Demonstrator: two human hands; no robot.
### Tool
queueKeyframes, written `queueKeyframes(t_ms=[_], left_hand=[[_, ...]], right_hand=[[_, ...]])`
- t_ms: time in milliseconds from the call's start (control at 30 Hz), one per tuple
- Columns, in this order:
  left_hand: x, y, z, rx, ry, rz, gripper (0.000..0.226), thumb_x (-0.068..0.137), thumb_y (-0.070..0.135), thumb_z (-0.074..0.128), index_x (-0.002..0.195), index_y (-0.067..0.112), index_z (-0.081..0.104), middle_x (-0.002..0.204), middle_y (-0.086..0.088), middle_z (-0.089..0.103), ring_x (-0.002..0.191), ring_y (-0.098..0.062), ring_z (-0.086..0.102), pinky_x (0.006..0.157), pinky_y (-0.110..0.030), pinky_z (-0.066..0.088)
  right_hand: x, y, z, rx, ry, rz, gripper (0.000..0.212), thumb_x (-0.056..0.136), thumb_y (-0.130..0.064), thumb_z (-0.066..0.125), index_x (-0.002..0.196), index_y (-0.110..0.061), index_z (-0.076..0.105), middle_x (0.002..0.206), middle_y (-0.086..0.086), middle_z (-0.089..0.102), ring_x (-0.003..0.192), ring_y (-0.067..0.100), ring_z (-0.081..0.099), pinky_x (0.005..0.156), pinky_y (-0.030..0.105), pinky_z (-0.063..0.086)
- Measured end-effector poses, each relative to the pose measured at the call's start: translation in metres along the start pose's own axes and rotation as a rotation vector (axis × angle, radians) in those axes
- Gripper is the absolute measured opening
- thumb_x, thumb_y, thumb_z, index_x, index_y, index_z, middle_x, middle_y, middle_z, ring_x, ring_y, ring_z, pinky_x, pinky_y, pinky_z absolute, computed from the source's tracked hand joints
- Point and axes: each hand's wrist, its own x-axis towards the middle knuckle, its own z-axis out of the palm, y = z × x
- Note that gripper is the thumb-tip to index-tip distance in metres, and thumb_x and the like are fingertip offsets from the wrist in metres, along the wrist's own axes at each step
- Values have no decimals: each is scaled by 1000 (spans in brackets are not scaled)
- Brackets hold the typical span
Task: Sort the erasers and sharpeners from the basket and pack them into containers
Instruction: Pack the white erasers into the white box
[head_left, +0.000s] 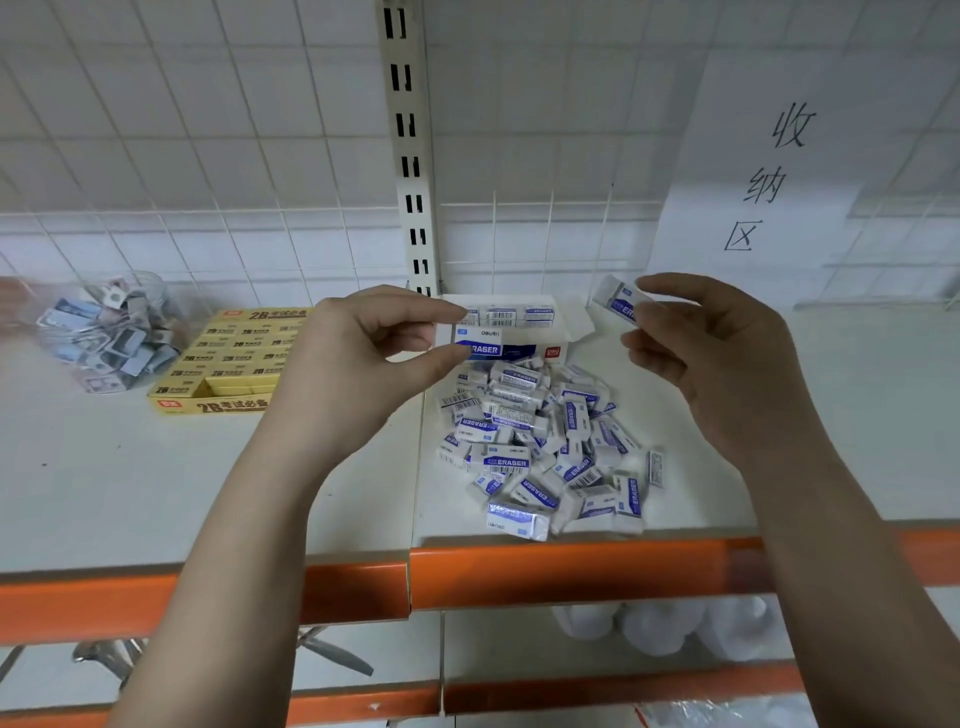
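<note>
While the right hand (711, 353) pinches one wrapped eraser (621, 301) between thumb and fingers above the shelf (156, 493), the left hand (363, 358) holds its thumb and forefinger narrowly apart in front of the open eraser box (511, 325); whether they grip anything I cannot tell. Loose erasers (540, 452) lie heaped just before that box. Left of it sit a yellow box (228, 364) and a clear jar (111, 332).

White-blue erasers (540, 447) heaped loose on shelf; open eraser box (511, 325) behind; one eraser (618, 301) held aloft.
</note>
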Motion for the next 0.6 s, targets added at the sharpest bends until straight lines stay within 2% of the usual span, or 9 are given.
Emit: queueKeyframes(t_ms=[67, 167, 300, 367, 433, 533, 600], left_hand=[[-2, 2, 2, -28, 36, -35, 25, 72, 10, 77, 82, 31, 69, 76, 2, 63, 63, 1, 51, 65, -8, 43], [-6, -1, 7, -83, 99, -142, 22, 70, 14, 79, 80, 30, 69, 58, 12, 60, 58, 2, 52, 60, -10, 43], [-10, -8, 11, -127, 177, -285, 25, 57, 36, 79, 81, 33, 71, 63, 14, 68, 65, -6, 64, 74, -26, 53], [-12, -10, 12, -115, 171, -285, 28, 58, 35, 78, 85, 29, 72, 56, 13, 64, 62, -3, 60, 68, -16, 49], [-13, -10, 11, -102, 167, -269, 25, 65, 23, 79, 89, 22, 73, 53, 9, 62, 59, 1, 53, 59, -6, 42], [-13, -10, 9, -87, 163, -261, 21, 69, 16, 79, 85, 26, 70, 66, -5, 68, 60, -4, 52, 55, -7, 41], [-13, -11, 7, -91, 168, -253, 22, 68, 15, 78, 81, 30, 68, 60, 1, 65, 57, 0, 50, 54, -5, 40]], right_hand=[[3, -4, 4, -14, -19, -28, 20, 88, 0, 59, 90, -18, 69, 67, -5, 65, 68, 10, 66, 74, 23, 54], [5, -5, 10, -65, -56, -41, 24, 87, -1, 61, 89, -23, 71, 68, -6, 66, 74, 12, 68, 79, 26, 54], [2, -2, 17, -162, -78, -25, 29, 82, -2, 66, 97, -27, 70, 88, -1, 74, 86, 16, 71, 84, 33, 57], [1, 1, 20, -219, -85, -19, 30, 81, -4, 68, 102, -26, 70, 93, -2, 74, 86, 13, 71, 84, 32, 57], [1, 3, 21, -261, -89, -20, 31, 81, -6, 69, 103, -27, 70, 95, -2, 73, 85, 10, 71, 85, 31, 56], [4, 8, 22, -283, -89, -26, 30, 81, -7, 70, 100, -29, 69, 92, -4, 74, 84, 10, 71, 85, 30, 56], [6, 10, 22, -288, -96, -21, 30, 81, -6, 69, 100, -28, 69, 90, -5, 74, 84, 10, 71, 83, 30, 57]])
